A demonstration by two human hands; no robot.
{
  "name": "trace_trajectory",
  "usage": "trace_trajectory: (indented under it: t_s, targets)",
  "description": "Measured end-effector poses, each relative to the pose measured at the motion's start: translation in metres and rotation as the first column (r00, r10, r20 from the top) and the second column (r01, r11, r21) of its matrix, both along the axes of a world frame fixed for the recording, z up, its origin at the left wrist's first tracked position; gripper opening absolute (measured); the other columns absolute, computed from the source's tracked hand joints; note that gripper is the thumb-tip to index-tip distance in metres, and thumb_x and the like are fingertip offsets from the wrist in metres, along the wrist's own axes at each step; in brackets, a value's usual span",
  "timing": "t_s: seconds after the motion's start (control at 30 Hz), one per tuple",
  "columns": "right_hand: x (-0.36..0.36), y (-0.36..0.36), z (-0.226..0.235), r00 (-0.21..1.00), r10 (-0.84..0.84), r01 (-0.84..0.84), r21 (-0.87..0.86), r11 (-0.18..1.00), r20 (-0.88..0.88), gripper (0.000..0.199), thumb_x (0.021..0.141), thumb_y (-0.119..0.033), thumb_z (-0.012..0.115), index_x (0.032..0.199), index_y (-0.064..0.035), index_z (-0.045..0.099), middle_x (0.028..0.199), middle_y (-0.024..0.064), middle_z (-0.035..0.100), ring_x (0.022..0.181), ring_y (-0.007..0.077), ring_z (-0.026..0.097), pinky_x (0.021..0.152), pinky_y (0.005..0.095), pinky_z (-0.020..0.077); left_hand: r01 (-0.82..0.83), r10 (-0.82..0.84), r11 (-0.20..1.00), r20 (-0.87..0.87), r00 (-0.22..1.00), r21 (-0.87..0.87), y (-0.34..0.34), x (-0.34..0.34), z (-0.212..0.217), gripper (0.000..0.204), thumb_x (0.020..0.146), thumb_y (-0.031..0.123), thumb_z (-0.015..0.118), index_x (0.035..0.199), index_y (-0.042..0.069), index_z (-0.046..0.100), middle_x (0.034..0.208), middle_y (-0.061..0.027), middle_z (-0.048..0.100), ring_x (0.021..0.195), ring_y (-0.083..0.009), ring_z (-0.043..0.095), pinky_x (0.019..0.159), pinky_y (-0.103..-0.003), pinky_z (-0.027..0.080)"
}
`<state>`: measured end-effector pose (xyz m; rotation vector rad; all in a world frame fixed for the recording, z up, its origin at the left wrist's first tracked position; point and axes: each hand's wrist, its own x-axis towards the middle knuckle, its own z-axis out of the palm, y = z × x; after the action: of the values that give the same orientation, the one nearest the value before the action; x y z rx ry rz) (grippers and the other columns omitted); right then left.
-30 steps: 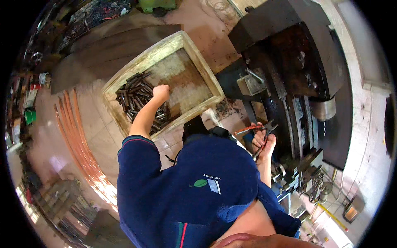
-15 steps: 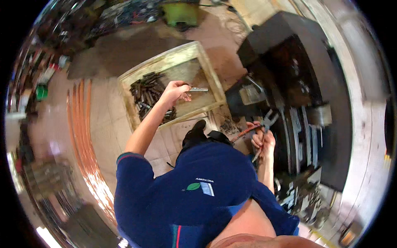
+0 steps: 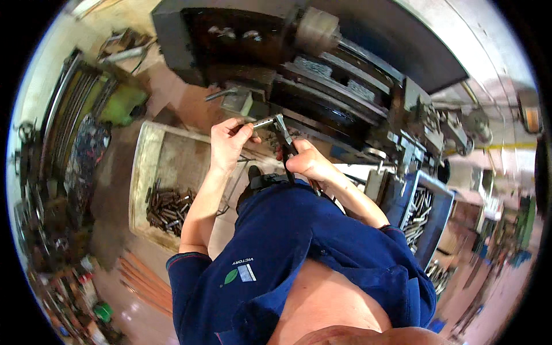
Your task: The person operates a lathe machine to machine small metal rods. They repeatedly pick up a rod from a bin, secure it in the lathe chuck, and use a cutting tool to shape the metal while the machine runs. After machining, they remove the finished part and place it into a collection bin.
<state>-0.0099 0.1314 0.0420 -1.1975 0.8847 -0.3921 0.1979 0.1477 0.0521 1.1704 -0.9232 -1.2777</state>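
My left hand (image 3: 229, 141) pinches a short metal rod (image 3: 263, 122) by one end and holds it out level in front of me. My right hand (image 3: 305, 162) grips a pair of red-handled pliers (image 3: 285, 137), whose jaws meet the free end of the rod. Both hands are raised just in front of the dark lathe (image 3: 322, 75). Below my left arm a pale wooden crate (image 3: 144, 172) on the floor holds several more dark metal rods (image 3: 168, 206).
A blue bin (image 3: 440, 221) with several metal parts stands at my right by the lathe. Copper-coloured tubes (image 3: 144, 282) lie on the floor at lower left. Racks of tools and clutter (image 3: 69, 172) line the left side. A green object (image 3: 123, 103) sits beyond the crate.
My left hand has lifted a rod out of the crate and brought it up to the pliers. The view has swung toward the lathe.
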Motion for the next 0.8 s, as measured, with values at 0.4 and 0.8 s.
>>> trace_trajectory:
  t_s: [0.4, 0.8]
  targets:
    - [-0.012, 0.024, 0.015, 0.837, -0.326, 0.212, -0.289, 0.933, -0.439, 0.031, 0.062, -0.020, 0.060, 0.077, 0.0060, 0.054, 0.080, 0.0248, 0.057, 0.079, 0.0364, 0.057, 0.068, 0.0371, 0.0442, 0.309, -0.306, 0.951, -0.127, 0.943, -0.001, -0.026, -0.036, -0.004, 0.018, 0.082, 0.007, 0.058, 0.094, -0.007, 0.059, 0.073, -0.0085, 0.062, 0.064, -0.0142, 0.060, 0.060, -0.026, 0.049]
    - [0.005, 0.026, 0.003, 0.631, -0.765, 0.747, 0.164, 0.644, 0.132, 0.007, 0.064, -0.007, 0.053, 0.070, -0.0024, 0.054, 0.066, 0.0014, 0.052, 0.060, 0.0103, 0.048, 0.051, 0.0263, 0.0364, 0.707, -0.700, 0.694, -0.103, 0.707, 0.137, 0.015, -0.041, -0.066, 0.051, 0.078, 0.023, 0.068, 0.116, -0.001, 0.045, 0.106, -0.0097, 0.057, 0.096, -0.0167, 0.054, 0.084, -0.030, 0.043]
